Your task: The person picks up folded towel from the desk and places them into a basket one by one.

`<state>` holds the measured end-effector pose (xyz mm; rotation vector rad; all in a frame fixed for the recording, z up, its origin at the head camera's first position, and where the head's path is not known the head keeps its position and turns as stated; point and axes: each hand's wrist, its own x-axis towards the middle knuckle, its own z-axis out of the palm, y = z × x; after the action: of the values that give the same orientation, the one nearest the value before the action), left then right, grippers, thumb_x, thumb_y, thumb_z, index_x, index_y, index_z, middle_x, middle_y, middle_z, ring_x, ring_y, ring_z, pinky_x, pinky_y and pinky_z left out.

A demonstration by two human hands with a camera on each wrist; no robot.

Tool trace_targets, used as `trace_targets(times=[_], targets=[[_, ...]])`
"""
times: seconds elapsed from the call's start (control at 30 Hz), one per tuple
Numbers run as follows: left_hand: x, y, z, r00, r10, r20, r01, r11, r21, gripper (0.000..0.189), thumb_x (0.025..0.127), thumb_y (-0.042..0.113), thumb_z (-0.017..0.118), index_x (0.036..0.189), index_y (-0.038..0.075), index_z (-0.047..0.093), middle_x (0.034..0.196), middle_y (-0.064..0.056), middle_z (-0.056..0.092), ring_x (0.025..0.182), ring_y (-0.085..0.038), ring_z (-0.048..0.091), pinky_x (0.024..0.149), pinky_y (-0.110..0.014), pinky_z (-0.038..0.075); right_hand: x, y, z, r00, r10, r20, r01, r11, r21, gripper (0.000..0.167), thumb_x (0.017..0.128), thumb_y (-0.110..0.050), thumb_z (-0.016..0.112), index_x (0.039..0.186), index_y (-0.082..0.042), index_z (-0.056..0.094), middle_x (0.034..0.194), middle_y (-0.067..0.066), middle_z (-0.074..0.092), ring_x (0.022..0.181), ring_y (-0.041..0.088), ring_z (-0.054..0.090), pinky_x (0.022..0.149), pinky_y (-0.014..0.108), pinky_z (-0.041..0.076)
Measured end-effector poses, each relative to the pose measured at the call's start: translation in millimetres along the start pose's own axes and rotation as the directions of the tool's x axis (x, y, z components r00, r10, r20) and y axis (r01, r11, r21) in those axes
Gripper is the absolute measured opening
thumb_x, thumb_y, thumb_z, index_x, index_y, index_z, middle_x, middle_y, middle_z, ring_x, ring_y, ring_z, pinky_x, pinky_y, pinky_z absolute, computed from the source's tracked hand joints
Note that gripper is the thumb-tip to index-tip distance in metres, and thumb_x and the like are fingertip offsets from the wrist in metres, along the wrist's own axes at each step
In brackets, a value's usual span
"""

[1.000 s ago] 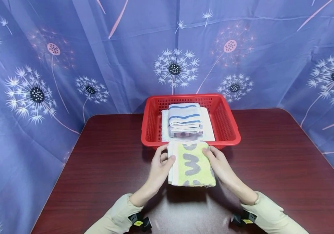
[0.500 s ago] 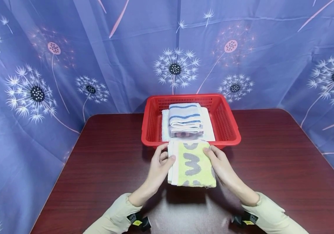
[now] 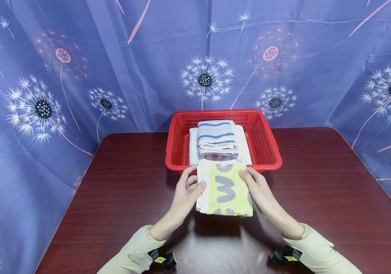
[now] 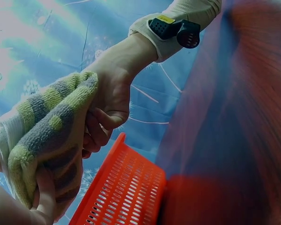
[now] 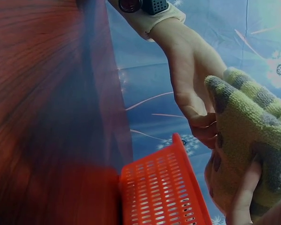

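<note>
A folded yellow towel (image 3: 229,190) with grey shapes and a white edge is held up above the table, just in front of the basket. My left hand (image 3: 185,196) pinches its left side, thumb on top. At the right side, my right hand (image 3: 261,194) grips it the same way. Both wrist views show fingers tucked beneath the towel (image 5: 253,126), whose folded layers hang together. Behind it, the red basket (image 3: 270,152) contains a folded white towel with blue stripes (image 3: 217,133) lying on other folded white cloth (image 3: 244,146).
The dark red wooden table (image 3: 123,182) extends to both sides of the basket. A blue curtain (image 3: 140,76) with dandelion prints hangs behind and beside the table. Small black cameras with yellow tags are strapped to both wrists.
The yellow towel has risen slightly toward the basket, with both hands still holding its sides. The basket and the towels in it stay where they were.
</note>
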<state>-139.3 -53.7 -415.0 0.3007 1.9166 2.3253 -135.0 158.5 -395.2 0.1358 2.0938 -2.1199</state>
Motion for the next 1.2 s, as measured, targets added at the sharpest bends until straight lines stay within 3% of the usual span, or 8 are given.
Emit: trace_targets(times=[0.27,0.5,1.0,1.2], targets=[[3.4,0.8,-2.0,1.0,0.026,-0.001,-0.025,0.999,0.021,0.057,0.089,0.0,0.057,0.142,0.003,0.037,0.103,-0.015,0.062,0.087,-0.006,0.066,0.075,-0.024,0.054,3.2,-3.9,-1.9,0.999,-0.04,-0.018,0.038,0.996,-0.078,0.024,0.102,-0.022,0.043,0.108,0.0,0.049,0.076,-0.007,0.062,0.066,0.004,0.063,0.06,0.026,0.054],[5.9,3.5,-3.3,0.999,0.044,-0.004,-0.044,0.999,0.029,0.059,0.089,0.0,0.057,0.144,0.004,0.036,0.114,-0.03,0.059,0.092,-0.006,0.066,0.08,-0.022,0.054,5.4,-9.0,-6.0,0.999,-0.043,0.001,0.043,0.995,-0.094,0.03,0.102,-0.022,0.042,0.118,0.003,0.047,0.074,-0.009,0.061,0.063,0.003,0.061,0.058,0.025,0.054],[11.7,8.1,-6.9,0.998,0.052,-0.028,-0.051,0.998,0.037,0.058,0.088,-0.002,0.06,0.143,0.005,0.041,0.117,-0.033,0.058,0.093,-0.011,0.066,0.079,-0.022,0.055,10.6,-15.5,-10.3,0.998,-0.034,0.051,0.038,0.995,-0.092,0.038,0.101,-0.023,0.044,0.126,0.006,0.043,0.091,-0.002,0.06,0.072,0.006,0.067,0.064,0.031,0.058],[16.7,8.4,-7.2,0.998,0.051,-0.029,-0.05,0.997,0.051,0.057,0.089,-0.001,0.061,0.142,0.003,0.043,0.117,-0.031,0.059,0.094,-0.009,0.066,0.08,-0.021,0.054,13.2,-18.3,-11.3,0.998,-0.022,0.061,0.028,0.995,-0.099,0.046,0.1,-0.023,0.049,0.134,0.006,0.04,0.092,-0.007,0.063,0.075,0.004,0.068,0.066,0.029,0.058]])
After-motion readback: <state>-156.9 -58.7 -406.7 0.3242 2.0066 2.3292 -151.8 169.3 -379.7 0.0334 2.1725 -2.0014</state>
